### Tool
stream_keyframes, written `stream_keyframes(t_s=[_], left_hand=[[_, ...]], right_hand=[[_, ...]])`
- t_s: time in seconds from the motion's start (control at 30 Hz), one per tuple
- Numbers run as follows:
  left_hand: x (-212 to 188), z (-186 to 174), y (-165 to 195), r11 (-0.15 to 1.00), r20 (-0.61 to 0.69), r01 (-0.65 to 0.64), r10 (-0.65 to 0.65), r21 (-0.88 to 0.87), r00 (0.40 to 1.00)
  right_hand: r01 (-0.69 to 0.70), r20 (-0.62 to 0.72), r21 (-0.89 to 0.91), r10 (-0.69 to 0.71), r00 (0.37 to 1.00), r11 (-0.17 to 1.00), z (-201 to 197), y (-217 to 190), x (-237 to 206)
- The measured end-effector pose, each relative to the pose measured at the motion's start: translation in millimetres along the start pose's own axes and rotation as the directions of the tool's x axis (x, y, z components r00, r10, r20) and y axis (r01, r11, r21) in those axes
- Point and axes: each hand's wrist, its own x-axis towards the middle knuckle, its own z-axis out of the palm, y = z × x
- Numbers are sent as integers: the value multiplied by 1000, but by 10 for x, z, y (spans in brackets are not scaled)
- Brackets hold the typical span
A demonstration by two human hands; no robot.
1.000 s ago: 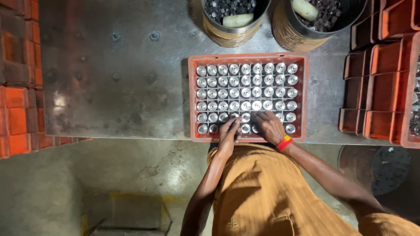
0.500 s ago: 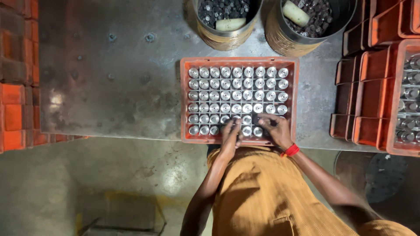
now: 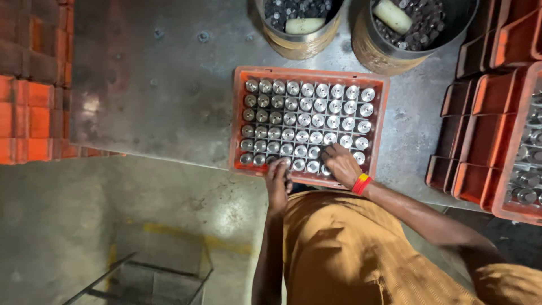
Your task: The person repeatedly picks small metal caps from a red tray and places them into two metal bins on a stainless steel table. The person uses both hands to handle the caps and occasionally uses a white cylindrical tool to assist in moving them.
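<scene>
On the counter, near edge: orange crate (image 3: pixel 381 121) sits flat on the grey metal counter (image 3: pixel 158 101), its near rim at the counter's edge, just in front of the person.
Contents: shiny metal cylinders (image 3: pixel 307 120) stand upright in tight rows, filling the crate almost fully; upright packing looks meant to keep them ordered and countable.
Right hand: right hand (image 3: pixel 342 165) lies inside the crate at the near-right rows, palm down, fingers (image 3: pixel 330 151) spread over cylinder tops; whether any piece is pinched, cannot tell. Red and yellow band on the wrist.
Left hand: left hand (image 3: pixel 279 179) is at the crate's near rim, fingers curled at the edge, touching or just over the front row; a real grip on the rim or on a piece, cannot tell. Likely steadies the crate while the other hand works.
Behind crate: two round metal drums, left drum (image 3: pixel 298 42) and right drum (image 3: pixel 389 53), hold dark loose parts, each with a pale cylinder-shaped thing on top. Both close to the crate's far wall.
Right side: stacked orange crates (image 3: pixel 480 130), one with more metal pieces, well apart from the hands.
Left side: orange crate stack (image 3: pixel 31 101) beside the counter.
Below: concrete floor (image 3: pixel 169 214), metal frame (image 3: pixel 141 277) near the person's legs.
Obstruction: nothing between hands and cylinders; drums crowd the far side only.
</scene>
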Motion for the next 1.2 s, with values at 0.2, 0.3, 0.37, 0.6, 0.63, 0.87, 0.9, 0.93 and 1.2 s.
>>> stream_keyframes(t_s=[0.2, 0.3, 0.37, 0.6, 0.63, 0.87, 0.9, 0.93, 1.2], left_hand=[[79, -246, 262, 943, -211, -282, 315, 175, 925], [205, -324, 575, 695, -167, -568, 685, 441, 709], [370, -393, 857, 559, -206, -484, 770, 673, 604], [1213, -721, 1357, 322, -104, -132, 623, 937, 775], [1300, -753, 1344, 327, -77, -145, 578, 934, 813], [1424, -825, 1336, 406, -77, -110, 418, 907, 905], [1429, -811, 1357, 419, -90, -96, 402, 903, 911], [1431, -797, 1376, 431, -105, -79, 386, 899, 917], [1489, -814, 1366, 519, -19, -245, 451, 819, 892]], right_hand=[[-72, -10, 147, 75, 997, 986, -247, -57, 103], [-86, -150, 343, 145, 978, 936, -666, -39, 302], [-100, -300, 365, 219, 929, 926, -1013, 55, 583], [-112, -514, 499, 398, 760, 859, -1550, 677, 2376], [-101, -503, 532, 410, 761, 841, -1546, 810, 2659], [-447, 41, 171, 447, 893, 878, -1375, 1275, 4175], [-486, 161, 140, 464, 871, 863, -1368, 1262, 4273], [-545, 170, 76, 528, 832, 835, -1315, 1224, 4340], [-516, 94, -161, 534, 840, 841, -1131, 1093, 4478]])
